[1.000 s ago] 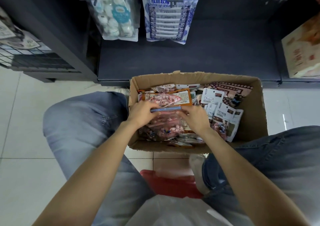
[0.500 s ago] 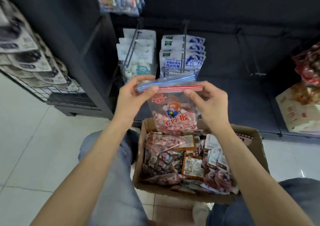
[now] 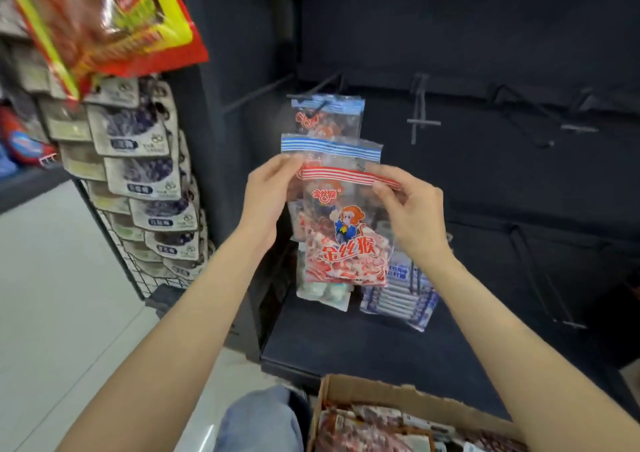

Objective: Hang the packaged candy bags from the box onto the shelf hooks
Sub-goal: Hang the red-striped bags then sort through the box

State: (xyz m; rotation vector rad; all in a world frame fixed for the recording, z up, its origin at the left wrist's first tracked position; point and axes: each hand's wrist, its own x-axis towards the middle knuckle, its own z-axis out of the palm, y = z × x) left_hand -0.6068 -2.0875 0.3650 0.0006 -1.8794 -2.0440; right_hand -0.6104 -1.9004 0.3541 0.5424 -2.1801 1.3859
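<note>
I hold two clear candy bags up before the dark shelf. The front bag has a red-striped top and a monkey picture; a blue-striped bag sits just behind it. My left hand pinches their upper left corner and my right hand pinches the red strip's right end. Another blue-striped bag hangs on a shelf hook just behind. The cardboard box with more bags is at the bottom.
Bare hooks stick out to the right on the dark back panel. Blue-and-white bags hang lower down. A wire rack of grey packets stands left, and a red-yellow packet hangs overhead. My knee is beside the box.
Both hands lifted the bags out of the box and raised them toward the upper hook. The view tilted up, so the box dropped to the bottom edge.
</note>
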